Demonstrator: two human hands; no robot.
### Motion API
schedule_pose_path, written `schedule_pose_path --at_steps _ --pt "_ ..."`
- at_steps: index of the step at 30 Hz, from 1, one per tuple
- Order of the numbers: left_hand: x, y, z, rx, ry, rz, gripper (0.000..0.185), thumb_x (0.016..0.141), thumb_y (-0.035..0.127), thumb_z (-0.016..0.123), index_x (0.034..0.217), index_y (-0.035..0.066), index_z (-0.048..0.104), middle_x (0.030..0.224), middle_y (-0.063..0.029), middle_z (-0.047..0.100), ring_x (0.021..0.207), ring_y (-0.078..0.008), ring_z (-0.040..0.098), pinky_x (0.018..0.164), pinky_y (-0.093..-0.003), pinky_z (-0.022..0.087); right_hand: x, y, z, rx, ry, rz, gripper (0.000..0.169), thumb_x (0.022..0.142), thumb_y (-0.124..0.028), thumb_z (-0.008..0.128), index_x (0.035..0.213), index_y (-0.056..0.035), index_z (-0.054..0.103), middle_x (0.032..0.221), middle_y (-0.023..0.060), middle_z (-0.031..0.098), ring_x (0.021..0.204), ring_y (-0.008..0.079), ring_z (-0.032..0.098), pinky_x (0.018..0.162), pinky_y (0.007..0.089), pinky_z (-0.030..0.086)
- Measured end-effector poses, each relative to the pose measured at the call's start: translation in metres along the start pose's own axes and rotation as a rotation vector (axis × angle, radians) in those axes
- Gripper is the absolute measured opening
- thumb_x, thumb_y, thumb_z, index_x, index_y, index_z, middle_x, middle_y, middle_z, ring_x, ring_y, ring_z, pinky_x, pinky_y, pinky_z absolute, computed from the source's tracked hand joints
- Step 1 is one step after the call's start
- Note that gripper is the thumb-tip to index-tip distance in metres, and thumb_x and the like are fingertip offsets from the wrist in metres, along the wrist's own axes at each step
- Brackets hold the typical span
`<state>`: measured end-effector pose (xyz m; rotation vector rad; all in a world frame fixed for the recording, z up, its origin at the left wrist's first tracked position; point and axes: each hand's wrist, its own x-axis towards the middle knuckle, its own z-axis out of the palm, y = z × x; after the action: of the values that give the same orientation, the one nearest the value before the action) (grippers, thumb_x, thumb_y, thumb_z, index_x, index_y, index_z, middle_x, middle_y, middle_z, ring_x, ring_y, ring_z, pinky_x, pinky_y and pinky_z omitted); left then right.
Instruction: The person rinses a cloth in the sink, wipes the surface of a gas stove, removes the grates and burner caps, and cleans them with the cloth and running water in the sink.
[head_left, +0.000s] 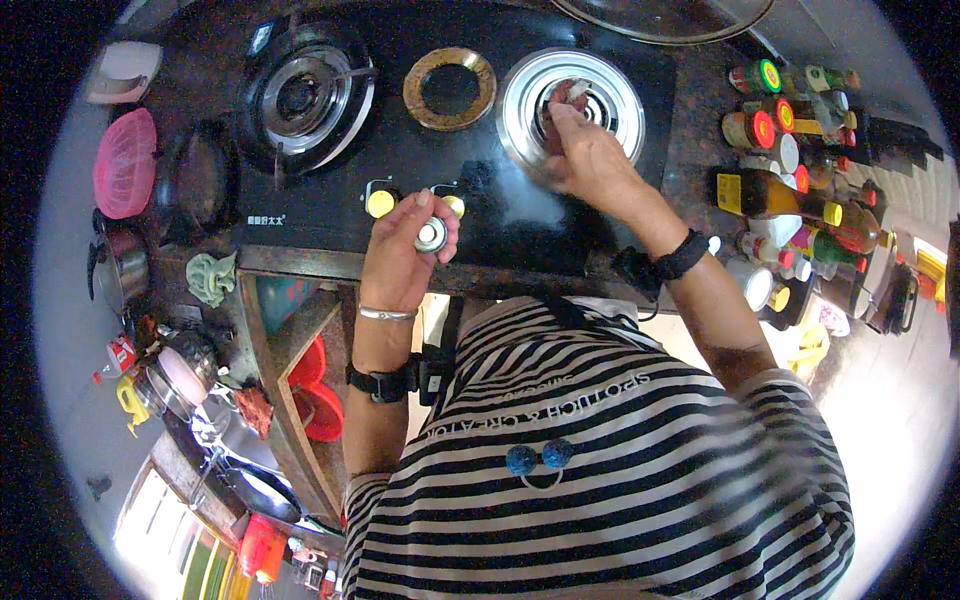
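Observation:
My left hand (409, 244) holds a small round metal burner part (430, 235) by the front edge of the black glass gas hob (465, 161), near its two yellow-topped knobs. Over the right burner's shiny ringed metal pan (510, 112) is my right hand (589, 150), its fingers bent around a reddish-brown thing (562, 97), perhaps a cloth or scourer, partly hidden by the fingers. Between the burners a brownish, stained metal ring (415, 97) lies flat on the glass. The left burner (306, 94) has its pan and a dark pan support around it.
Bottles and jars (761, 191) crowd the counter at the right. A glass lid (667, 34) lies at the back. At the left are a pink plastic basket (124, 165), a dark pan (196, 180), a pot (124, 262) and a green cloth (211, 279) by the counter edge.

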<state>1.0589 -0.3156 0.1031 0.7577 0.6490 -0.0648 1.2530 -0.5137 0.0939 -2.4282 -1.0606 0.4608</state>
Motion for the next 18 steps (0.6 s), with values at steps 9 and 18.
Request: schedule_pose_path --at_steps 9,18 --pt "-0.004 -0.006 -0.006 -0.010 -0.001 0.018 0.026 0.100 0.024 0.053 0.090 0.002 0.062 0.079 -0.0089 0.064 0.067 -0.0170 0.060 0.053 -0.0277 0.045 -0.040 0.025 -0.004 -0.185 0.179 -0.131 0.037 0.070 -0.004 0.072 0.106 -0.0059 0.062 0.097 0.0152 0.064 0.082 0.0357 0.060 0.072 0.0437 0.051" --pt "-0.008 0.000 -0.008 0.027 0.091 -0.044 0.026 0.100 0.025 0.053 0.089 0.003 0.061 0.079 -0.0076 0.064 0.068 -0.0163 0.061 0.055 -0.0265 0.046 0.007 0.002 0.033 -0.220 0.332 -0.256 0.023 0.071 -0.007 0.064 0.093 -0.0034 0.058 0.109 0.0183 0.061 0.101 0.0357 0.052 0.086 0.0454 0.041"
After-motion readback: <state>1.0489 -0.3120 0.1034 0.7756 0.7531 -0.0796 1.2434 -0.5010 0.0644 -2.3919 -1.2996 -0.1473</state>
